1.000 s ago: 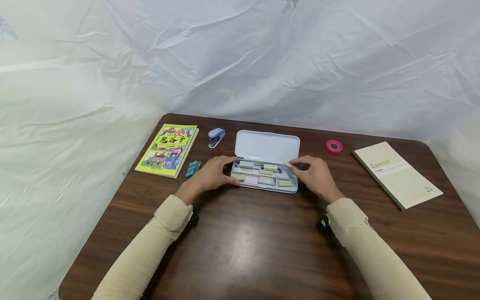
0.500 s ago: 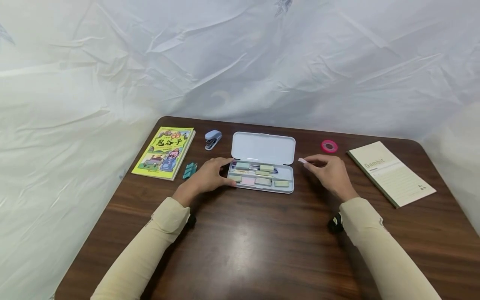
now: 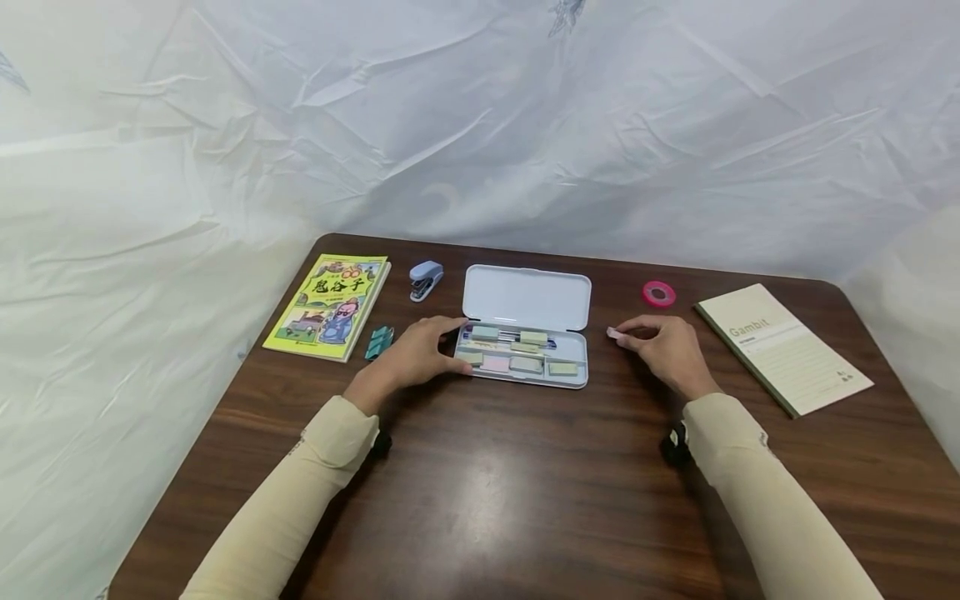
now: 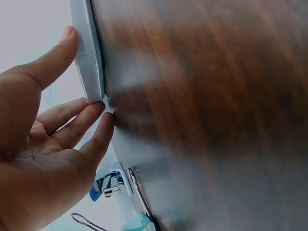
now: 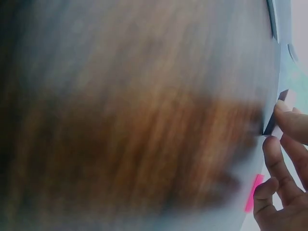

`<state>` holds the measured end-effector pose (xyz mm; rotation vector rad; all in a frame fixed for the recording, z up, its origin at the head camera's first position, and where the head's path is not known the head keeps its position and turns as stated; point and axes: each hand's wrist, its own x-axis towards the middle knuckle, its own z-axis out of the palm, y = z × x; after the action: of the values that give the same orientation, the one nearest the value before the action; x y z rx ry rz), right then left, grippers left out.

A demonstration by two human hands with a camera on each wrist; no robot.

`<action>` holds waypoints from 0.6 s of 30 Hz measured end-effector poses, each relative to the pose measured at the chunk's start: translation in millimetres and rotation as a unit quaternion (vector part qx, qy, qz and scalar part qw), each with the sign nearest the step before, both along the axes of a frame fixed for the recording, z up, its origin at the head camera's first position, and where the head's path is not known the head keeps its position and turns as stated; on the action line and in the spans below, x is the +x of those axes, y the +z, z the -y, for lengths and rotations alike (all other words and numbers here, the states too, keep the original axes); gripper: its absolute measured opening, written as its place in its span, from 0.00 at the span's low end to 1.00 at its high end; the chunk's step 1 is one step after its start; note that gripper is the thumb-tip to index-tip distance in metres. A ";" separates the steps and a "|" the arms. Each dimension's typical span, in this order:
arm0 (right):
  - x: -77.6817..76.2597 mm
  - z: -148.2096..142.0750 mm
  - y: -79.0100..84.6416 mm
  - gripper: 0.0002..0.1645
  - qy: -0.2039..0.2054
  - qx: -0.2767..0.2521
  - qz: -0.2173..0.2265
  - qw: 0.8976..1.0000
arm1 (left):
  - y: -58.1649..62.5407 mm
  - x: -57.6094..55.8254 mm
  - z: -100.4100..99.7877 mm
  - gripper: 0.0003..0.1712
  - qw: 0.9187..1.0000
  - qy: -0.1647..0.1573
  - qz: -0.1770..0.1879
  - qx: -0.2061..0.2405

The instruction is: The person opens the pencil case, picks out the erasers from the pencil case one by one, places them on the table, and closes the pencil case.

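Observation:
A white pencil case [image 3: 581,383] lies with its lid [image 3: 527,297] raised, holding pens and several small pastel eraser-like blocks. My left hand [image 3: 412,354] grips its left end, thumb at the front edge and index finger at the rear corner. In the left wrist view, the thumb of my left hand [image 4: 53,130] is on the case's side and the fingertips are at its corner. Right of the case, my right hand [image 3: 667,350] pinches a small pale pink eraser [image 3: 613,332] between thumb and index finger. In the right wrist view, the eraser [image 5: 284,100] stands tilted, its lower end right at the tabletop.
A yellow comic-covered book [image 3: 330,308], a blue stapler [image 3: 426,280] and a teal binder clip [image 3: 379,342] lie left of the case. A pink tape roll [image 3: 658,293] and a cream notebook [image 3: 783,350] lie to the right. White sheeting [image 3: 480,125] hangs behind the table.
My right hand has carried the pink eraser from the case's right end out to the right, then lowered it toward the table. My left hand keeps its hold on the case.

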<state>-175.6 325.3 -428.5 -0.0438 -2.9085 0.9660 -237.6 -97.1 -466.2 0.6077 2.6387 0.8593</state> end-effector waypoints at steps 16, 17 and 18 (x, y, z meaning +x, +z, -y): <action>-0.1 -1.5 -0.4 0.11 0.001 -0.001 0.026 1.000 | -7.9 -5.8 1.6 0.58 1.000 0.005 0.011 0.005; 0.0 -1.6 -0.3 0.11 0.001 -0.002 0.027 1.000 | -9.2 -6.8 1.9 0.58 1.000 0.005 0.011 0.004; 0.1 -2.0 -0.2 0.12 0.003 -0.004 0.029 1.000 | -10.5 -7.8 2.2 0.59 1.000 0.004 0.011 0.003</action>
<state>-175.6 327.4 -428.7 -0.0640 -2.9584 0.9929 -245.4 -99.3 -476.6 0.5869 2.6203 0.8727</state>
